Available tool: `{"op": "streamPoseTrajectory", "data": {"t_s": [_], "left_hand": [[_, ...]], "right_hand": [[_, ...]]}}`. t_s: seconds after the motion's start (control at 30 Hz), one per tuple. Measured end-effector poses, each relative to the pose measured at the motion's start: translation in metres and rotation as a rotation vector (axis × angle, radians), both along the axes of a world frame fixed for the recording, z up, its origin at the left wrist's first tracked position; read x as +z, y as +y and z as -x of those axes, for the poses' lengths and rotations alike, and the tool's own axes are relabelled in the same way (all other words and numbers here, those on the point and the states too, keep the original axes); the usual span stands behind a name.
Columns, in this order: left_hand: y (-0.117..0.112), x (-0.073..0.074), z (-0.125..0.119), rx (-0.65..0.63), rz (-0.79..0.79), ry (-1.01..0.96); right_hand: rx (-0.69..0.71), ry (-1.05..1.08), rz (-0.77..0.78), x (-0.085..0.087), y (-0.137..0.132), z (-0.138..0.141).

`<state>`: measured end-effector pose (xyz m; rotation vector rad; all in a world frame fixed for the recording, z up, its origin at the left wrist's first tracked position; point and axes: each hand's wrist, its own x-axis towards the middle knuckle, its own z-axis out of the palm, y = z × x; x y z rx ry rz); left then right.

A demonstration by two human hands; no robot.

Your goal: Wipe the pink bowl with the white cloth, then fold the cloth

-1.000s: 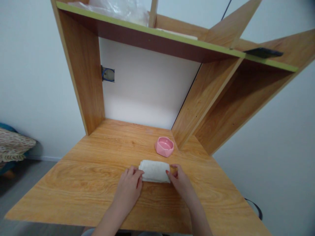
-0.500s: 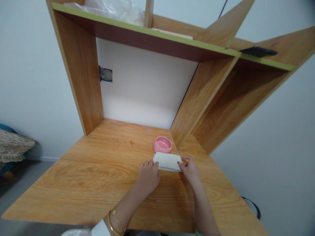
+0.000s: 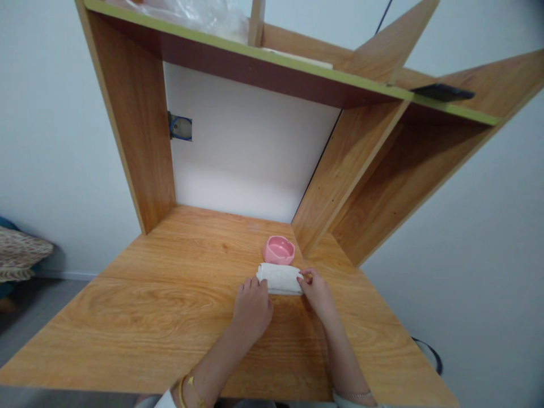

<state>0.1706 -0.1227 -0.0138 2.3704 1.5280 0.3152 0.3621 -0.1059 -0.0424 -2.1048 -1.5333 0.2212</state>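
A folded white cloth [image 3: 280, 278] lies on the wooden desk [image 3: 161, 306], just in front of a small pink dish [image 3: 278, 250]. My left hand [image 3: 251, 306] rests at the cloth's left end with its fingers curled onto the edge. My right hand [image 3: 317, 292] pinches the cloth's right end between thumb and fingers. The cloth's near edge is partly hidden by my hands.
A wooden upright [image 3: 136, 119] stands at the left and a slanted divider [image 3: 340, 170] at the right of the desk recess. Above runs a green-edged shelf [image 3: 255, 56] with clear plastic [image 3: 199, 14] and a dark flat object [image 3: 442, 92]. A patterned fabric [image 3: 21, 252] lies far left.
Both hands have slid the cloth away from me, up close to the pink dish. The cloth now looks narrower.
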Motion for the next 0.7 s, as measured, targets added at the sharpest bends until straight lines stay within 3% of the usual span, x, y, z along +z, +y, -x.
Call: {"op": "streamPoseTrajectory", "data": {"t_s": [0.17, 0.27, 0.33, 0.43, 0.57, 0.7], "left_hand": [[0.001, -0.005, 0.007, -0.032, 0.015, -0.032], [0.006, 0.004, 0.018, -0.057, -0.008, -0.038], [0.014, 0.012, 0.029, -0.044, -0.049, -0.033], [0.034, 0.017, 0.048, -0.029, -0.097, 0.013], [0.067, -0.004, 0.073, -0.119, -0.157, 0.031], [0.088, -0.034, 0.09, -0.13, -0.161, 0.033]], "right_hand": [[-0.017, -0.123, 0.056, 0.008, -0.005, 0.007], [-0.001, -0.209, -0.061, 0.023, -0.003, 0.015], [0.089, -0.182, -0.161, 0.032, 0.002, 0.029], [0.35, -0.068, -0.213, 0.037, 0.015, 0.065], [0.684, -0.017, -0.131, 0.021, 0.03, 0.12], [0.72, -0.075, -0.068, -0.004, 0.04, 0.147]]}}
